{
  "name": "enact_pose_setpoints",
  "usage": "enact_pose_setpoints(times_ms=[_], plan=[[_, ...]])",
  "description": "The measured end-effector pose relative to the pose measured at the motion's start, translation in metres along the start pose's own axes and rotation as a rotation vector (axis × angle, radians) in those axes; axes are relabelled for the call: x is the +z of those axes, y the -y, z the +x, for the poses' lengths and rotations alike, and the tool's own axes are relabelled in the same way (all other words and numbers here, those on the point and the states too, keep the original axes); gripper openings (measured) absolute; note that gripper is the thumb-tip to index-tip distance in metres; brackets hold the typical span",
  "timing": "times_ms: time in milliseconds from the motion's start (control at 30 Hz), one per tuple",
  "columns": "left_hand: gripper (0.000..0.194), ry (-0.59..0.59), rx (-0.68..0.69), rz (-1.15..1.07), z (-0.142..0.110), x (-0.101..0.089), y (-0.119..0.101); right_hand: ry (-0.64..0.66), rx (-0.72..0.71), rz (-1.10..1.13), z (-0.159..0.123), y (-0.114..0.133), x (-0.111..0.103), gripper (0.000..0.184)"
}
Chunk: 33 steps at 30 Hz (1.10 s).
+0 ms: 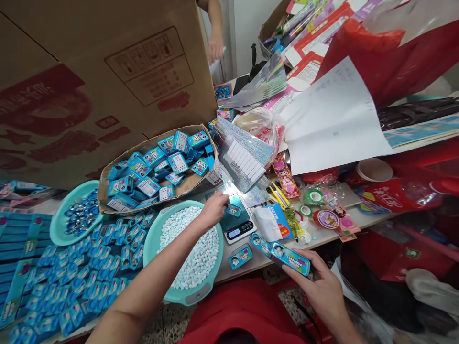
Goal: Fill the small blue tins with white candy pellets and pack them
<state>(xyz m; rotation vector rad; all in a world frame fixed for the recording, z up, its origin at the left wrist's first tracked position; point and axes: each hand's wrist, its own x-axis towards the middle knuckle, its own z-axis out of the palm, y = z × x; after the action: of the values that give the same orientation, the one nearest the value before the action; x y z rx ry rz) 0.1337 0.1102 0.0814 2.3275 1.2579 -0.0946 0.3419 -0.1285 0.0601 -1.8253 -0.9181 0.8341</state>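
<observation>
My left hand (pixel 214 210) reaches over the small kitchen scale (pixel 234 232), fingers pinched at the edge of a small blue candy box (pixel 234 210). The scale's display is lit. My right hand (pixel 324 286) is closed around a blue "Caramelo" candy box (pixel 290 258), thumb below and fingers above. Against that box's far end sits another blue candy box (pixel 260 243). A further blue candy box (pixel 241 256) lies flat in front of the scale. Under my left forearm stands a turquoise basin (pixel 149 251) full of small pale candies (pixel 193 253).
A cut-down cardboard tray (pixel 103 191) holds many blue boxes. Rows of blue boxes (pixel 82 282) cover the left side, beside a turquoise bowl (pixel 57 224) of blue pieces. A large carton (pixel 107 86) rises behind. Papers (pixel 333 119), tape (pixel 316 196) and wrappers crowd the right. Another person's hand (pixel 216 48) shows at the back.
</observation>
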Motion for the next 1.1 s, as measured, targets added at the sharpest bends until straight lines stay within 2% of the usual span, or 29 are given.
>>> enact_pose_setpoints(times_ms=[200, 367, 533, 667, 800, 900, 967, 1100], plan=[[0.022, -0.021, 0.003, -0.014, -0.003, 0.003, -0.001, 0.017, -0.018, -0.009, 0.001, 0.001, 0.001, 0.035], [0.024, -0.092, 0.030, -0.067, -0.004, 0.004, 0.001, 0.029, -0.027, -0.008, 0.001, 0.009, 0.003, 0.036], [0.024, -0.266, 0.035, -0.296, -0.013, 0.000, 0.010, 0.028, -0.017, -0.024, -0.003, 0.013, 0.004, 0.037], [0.016, -0.379, -0.161, -0.474, -0.045, 0.005, 0.035, 0.039, -0.009, -0.034, -0.007, 0.014, 0.004, 0.038], [0.012, -0.355, -0.451, -0.600, -0.094, 0.025, 0.068, 0.066, -0.003, -0.041, -0.010, 0.016, 0.007, 0.036], [0.014, -0.320, -0.607, -0.575, -0.123, 0.039, 0.083, 0.084, 0.008, -0.034, -0.011, 0.019, 0.010, 0.036], [0.014, -0.308, -0.623, -0.492, -0.135, 0.045, 0.085, 0.090, 0.009, -0.031, -0.011, 0.021, 0.012, 0.036], [0.018, -0.304, -0.518, -0.332, -0.140, 0.050, 0.077, 0.097, -0.012, -0.051, -0.011, 0.025, 0.016, 0.035]])
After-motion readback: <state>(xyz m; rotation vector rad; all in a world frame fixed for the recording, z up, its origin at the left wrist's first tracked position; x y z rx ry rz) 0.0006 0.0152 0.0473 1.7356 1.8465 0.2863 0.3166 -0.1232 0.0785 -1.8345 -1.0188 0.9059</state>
